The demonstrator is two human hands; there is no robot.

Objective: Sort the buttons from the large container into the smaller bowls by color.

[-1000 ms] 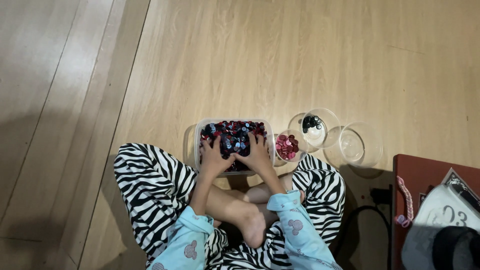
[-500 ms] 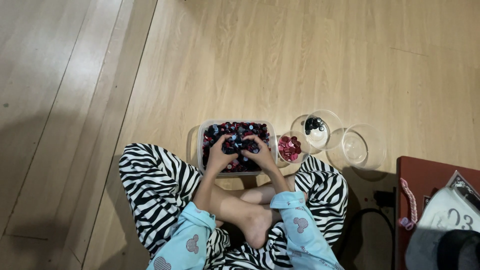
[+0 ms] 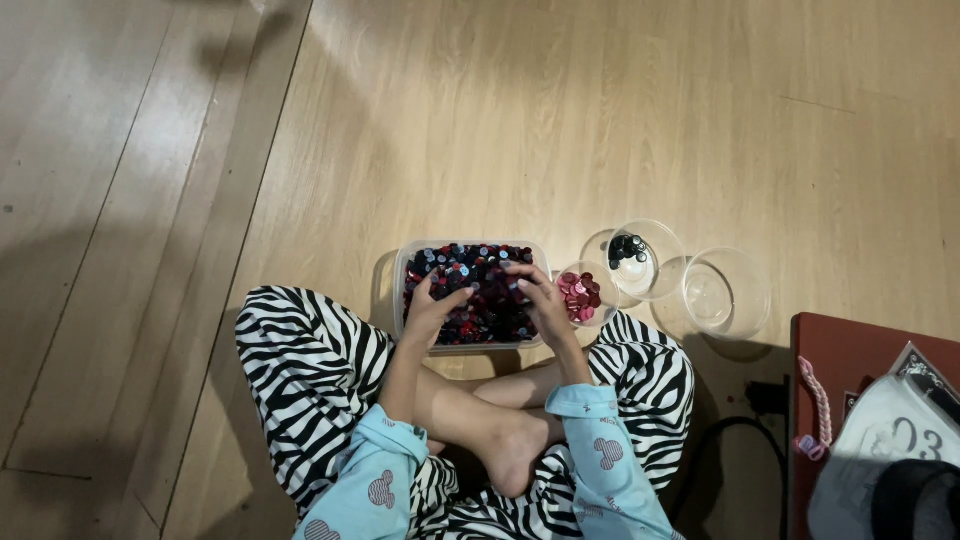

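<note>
A clear rectangular tub (image 3: 404, 262) full of small red, dark and blue buttons sits on the wooden floor in front of my crossed legs. Both hands rest in it. My left hand (image 3: 436, 306) lies on the left half with fingers spread over the buttons. My right hand (image 3: 540, 297) is on the right half, fingers curled among the buttons; whether it pinches one is too small to tell. To the right stand three round clear cups: one with red buttons (image 3: 580, 293), one with dark buttons (image 3: 630, 250), and one that looks empty (image 3: 722, 293).
I sit cross-legged in zebra-striped trousers (image 3: 300, 370) with light blue sleeves. A dark red low table (image 3: 850, 370) with papers and a dark cap stands at the lower right, a black cable (image 3: 720, 440) beside it. Bare wooden floor stretches beyond the tub.
The view has shifted slightly, so the tub sits a little lower in the picture. Both hands stay in the tub, with fingers moving among the buttons.
</note>
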